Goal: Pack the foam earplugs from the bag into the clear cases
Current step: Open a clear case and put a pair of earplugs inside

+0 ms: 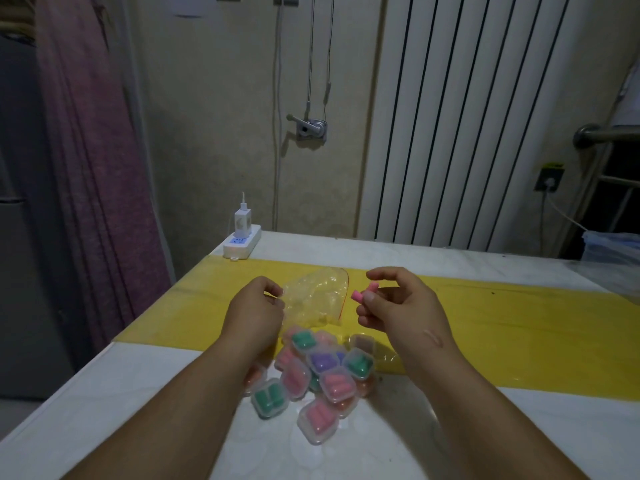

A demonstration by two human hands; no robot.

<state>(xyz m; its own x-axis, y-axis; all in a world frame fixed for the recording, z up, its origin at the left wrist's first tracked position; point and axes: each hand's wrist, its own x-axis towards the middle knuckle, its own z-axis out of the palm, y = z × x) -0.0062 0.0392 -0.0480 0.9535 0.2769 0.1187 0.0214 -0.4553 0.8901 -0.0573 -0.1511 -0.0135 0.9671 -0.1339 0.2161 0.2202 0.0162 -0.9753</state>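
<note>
Left hand (256, 304): curling its fingers, pinching the bag's left edge.
Right hand (401, 301): gripping pink earplugs (363, 292) in its fingertips, hovering just right of the bag and apart from it.
Bag (315, 294): clear and crumpled, with a red seal line, lying on the yellow strip (502, 327) between the hands.
Cases (311, 375): sitting in a heap on the table (346, 455) just nearer than the bag, between the forearms, showing green, pink and purple plugs inside.
Power strip (241, 243): sitting at the table's far left corner, carrying a white charger (242, 223).
</note>
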